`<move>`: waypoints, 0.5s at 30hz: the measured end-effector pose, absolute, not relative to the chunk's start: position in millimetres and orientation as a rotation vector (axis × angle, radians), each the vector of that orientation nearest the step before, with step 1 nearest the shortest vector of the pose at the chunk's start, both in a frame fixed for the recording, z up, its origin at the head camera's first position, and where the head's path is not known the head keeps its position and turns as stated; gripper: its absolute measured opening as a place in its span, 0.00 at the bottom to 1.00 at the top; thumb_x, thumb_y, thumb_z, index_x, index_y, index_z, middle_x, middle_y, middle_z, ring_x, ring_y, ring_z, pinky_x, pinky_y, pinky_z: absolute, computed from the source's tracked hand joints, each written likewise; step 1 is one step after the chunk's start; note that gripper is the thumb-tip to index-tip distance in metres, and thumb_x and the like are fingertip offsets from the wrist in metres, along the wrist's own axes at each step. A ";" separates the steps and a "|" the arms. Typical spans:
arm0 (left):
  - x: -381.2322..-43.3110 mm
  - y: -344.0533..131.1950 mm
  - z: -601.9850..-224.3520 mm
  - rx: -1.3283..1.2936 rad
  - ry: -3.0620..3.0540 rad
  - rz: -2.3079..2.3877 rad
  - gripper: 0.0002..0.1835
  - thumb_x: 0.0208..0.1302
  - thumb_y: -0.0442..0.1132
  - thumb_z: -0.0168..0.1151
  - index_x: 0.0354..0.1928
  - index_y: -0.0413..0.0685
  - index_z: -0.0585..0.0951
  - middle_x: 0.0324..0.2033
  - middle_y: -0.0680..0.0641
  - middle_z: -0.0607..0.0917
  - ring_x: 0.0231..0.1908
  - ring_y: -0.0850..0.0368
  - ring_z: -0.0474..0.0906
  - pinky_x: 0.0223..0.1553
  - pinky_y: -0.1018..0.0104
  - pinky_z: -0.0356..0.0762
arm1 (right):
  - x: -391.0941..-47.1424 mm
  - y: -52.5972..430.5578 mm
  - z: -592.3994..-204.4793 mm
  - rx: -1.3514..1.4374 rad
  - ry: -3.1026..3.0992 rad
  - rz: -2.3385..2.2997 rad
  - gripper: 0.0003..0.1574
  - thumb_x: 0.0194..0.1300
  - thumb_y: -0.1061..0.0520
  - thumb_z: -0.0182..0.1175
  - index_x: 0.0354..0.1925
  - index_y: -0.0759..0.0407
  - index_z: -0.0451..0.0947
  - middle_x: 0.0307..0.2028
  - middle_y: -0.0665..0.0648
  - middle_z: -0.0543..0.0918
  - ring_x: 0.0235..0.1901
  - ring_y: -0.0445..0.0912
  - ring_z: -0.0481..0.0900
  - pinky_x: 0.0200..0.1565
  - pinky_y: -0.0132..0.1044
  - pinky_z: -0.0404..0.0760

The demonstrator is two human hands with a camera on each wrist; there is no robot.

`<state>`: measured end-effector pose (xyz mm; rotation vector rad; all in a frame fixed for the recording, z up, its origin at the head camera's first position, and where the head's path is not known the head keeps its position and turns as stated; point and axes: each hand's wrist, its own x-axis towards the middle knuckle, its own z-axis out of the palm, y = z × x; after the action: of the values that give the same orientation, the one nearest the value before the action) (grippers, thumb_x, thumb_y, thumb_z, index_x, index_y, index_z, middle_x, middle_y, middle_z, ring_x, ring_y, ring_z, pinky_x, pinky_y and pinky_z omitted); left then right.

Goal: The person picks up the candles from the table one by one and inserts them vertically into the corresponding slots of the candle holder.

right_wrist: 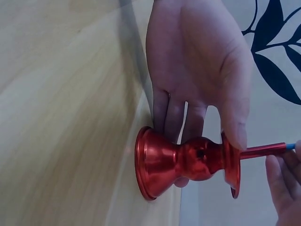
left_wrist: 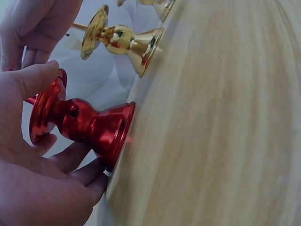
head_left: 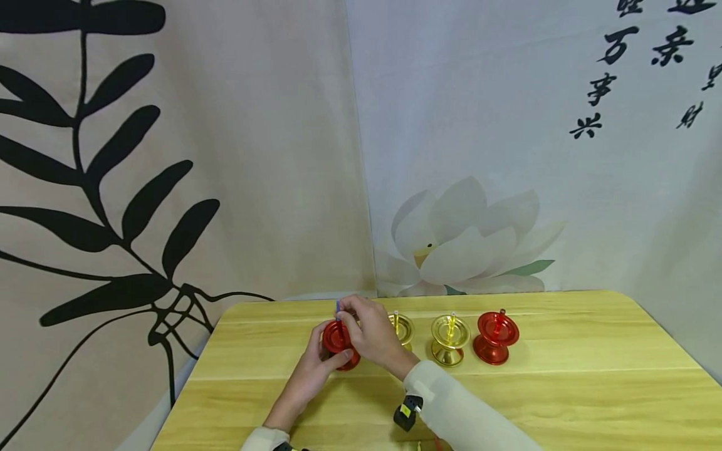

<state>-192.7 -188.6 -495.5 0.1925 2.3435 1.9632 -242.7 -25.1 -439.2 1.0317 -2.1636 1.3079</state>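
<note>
Left hand point(head_left: 312, 369) grasps the red candle holder point(head_left: 336, 338), upright on the table point(head_left: 592, 376) at the row's left end. Right hand point(head_left: 373, 332) pinches a blue piece point(right_wrist: 290, 146) at the tip of the holder's red tube point(right_wrist: 263, 150). Step looks like fitting it; next move likely calls for straight alignment, steady support. Rightward: one gold holder point(head_left: 403, 329), second gold holder point(head_left: 448, 357), another red holder point(head_left: 492, 356).

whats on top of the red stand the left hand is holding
On the red stand, a slim red stem rises from the dish, with a blue piece at its tip. The right hand covers part of the blue piece; whether that goes inside the stem can't be seen.
</note>
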 end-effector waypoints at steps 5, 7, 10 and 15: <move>-192.9 -189.0 -494.1 0.196 2.338 1.949 0.37 0.66 0.49 0.64 0.71 0.66 0.56 0.63 0.45 0.73 0.64 0.47 0.69 0.59 0.51 0.70 | -244.1 -25.9 -440.3 1.040 -2.151 1.245 0.02 0.70 0.64 0.58 0.38 0.59 0.78 0.34 0.51 0.81 0.35 0.39 0.80 0.37 0.29 0.80; -193.1 -189.0 -494.3 0.194 2.340 1.946 0.37 0.66 0.49 0.64 0.71 0.66 0.56 0.64 0.45 0.73 0.64 0.47 0.69 0.59 0.51 0.70 | -244.8 -26.3 -441.7 1.042 -2.140 1.220 0.02 0.70 0.63 0.58 0.38 0.60 0.78 0.34 0.51 0.81 0.34 0.39 0.80 0.37 0.29 0.80; -193.1 -189.2 -495.0 0.197 2.340 1.942 0.37 0.66 0.50 0.64 0.71 0.66 0.56 0.64 0.44 0.73 0.64 0.47 0.69 0.60 0.50 0.70 | -245.7 -26.6 -444.4 1.041 -2.129 1.220 0.03 0.70 0.62 0.58 0.37 0.61 0.78 0.34 0.50 0.81 0.34 0.39 0.79 0.37 0.29 0.80; -193.2 -189.5 -495.7 0.187 2.346 1.929 0.37 0.66 0.51 0.64 0.71 0.66 0.56 0.64 0.44 0.73 0.64 0.47 0.69 0.60 0.50 0.70 | -246.4 -26.6 -446.5 1.038 -2.141 1.274 0.03 0.71 0.61 0.58 0.38 0.60 0.78 0.35 0.50 0.81 0.35 0.38 0.80 0.38 0.27 0.80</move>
<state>-193.2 -189.5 -495.7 0.1870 2.3464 1.9289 -246.4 -26.6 -446.5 1.0384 -2.1411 1.2743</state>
